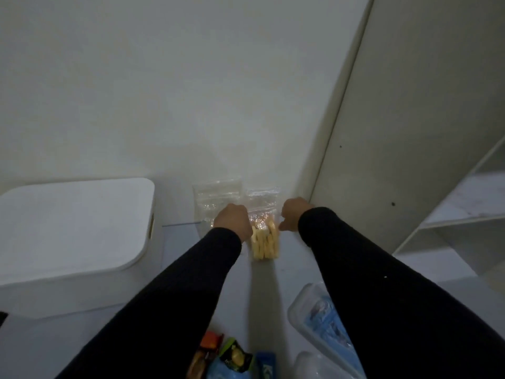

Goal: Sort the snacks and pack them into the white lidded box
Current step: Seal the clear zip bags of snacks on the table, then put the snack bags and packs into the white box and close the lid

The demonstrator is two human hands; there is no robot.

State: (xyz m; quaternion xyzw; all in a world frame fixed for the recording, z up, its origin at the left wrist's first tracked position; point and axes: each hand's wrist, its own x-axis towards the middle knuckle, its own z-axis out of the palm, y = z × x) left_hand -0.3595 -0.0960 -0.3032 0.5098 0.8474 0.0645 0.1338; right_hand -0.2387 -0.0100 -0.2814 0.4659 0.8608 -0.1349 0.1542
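Observation:
A clear zip bag of pale yellow snack sticks (264, 239) stands upright on the table near the back wall. My left hand (233, 221) grips its left upper edge and my right hand (295, 213) grips its right upper edge, both with fingers closed. A second clear bag (216, 198), which looks empty, leans behind my left hand. The white lidded box (73, 231) sits at the left with its lid on. Several colourful snack packets (232, 359) lie at the bottom edge between my forearms.
A clear plastic container with blue contents (325, 324) lies at the lower right, partly under my right sleeve. A tall white cabinet panel (396, 132) and open white shelves (459, 214) stand on the right. The white wall is close behind the bags.

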